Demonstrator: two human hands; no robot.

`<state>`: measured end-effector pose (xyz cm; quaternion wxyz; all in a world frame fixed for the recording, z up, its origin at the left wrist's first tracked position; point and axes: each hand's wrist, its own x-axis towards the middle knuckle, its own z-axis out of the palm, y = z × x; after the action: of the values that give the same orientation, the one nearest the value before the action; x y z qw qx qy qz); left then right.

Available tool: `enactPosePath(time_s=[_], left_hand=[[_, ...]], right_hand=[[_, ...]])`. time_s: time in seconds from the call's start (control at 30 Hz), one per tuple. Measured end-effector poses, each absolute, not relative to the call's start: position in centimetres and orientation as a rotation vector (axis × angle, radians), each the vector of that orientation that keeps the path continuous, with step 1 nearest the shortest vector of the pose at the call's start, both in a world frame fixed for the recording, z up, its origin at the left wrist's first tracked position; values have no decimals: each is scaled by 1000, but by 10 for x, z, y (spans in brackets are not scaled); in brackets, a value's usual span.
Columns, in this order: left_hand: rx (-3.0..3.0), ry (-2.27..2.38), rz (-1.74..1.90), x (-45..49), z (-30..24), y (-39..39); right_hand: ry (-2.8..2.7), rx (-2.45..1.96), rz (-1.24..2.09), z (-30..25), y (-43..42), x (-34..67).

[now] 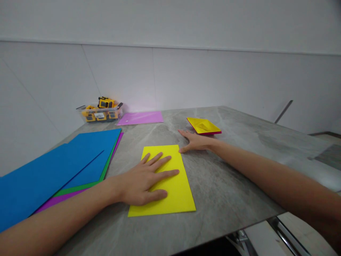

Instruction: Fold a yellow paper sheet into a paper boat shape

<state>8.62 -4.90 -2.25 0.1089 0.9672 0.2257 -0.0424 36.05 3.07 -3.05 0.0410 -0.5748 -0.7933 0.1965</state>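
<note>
A yellow sheet of paper [176,193], rectangular, lies flat on the grey table in front of me. My left hand [145,179] rests palm down on it with the fingers spread, holding nothing. Just beyond the sheet's far right corner, my right hand [195,140] is low over the tabletop, thumb and fingers apart. Its thumb tip comes close to that corner; whether it touches the paper I cannot tell. Directly behind the right hand sits a folded paper piece [204,125], yellow inside with a red edge below.
At the left, large blue sheets [87,156] lie over green and purple ones. A pink sheet [141,118] lies by the wall. Beside it stands a clear plastic bin [99,115] with yellow-and-black items. The grey table [234,192] has its near edge at lower right.
</note>
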Motion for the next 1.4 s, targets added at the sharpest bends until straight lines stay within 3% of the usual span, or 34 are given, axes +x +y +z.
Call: enactPosePath(time_s=[0.7, 1.4], left_hand=[[2849, 854, -7, 109, -25, -62], [2849, 702, -123, 111, -23, -60]], right_hand=[[-2521, -1751, 599, -31, 31, 362], [-2635, -1714, 564, -29, 25, 359]])
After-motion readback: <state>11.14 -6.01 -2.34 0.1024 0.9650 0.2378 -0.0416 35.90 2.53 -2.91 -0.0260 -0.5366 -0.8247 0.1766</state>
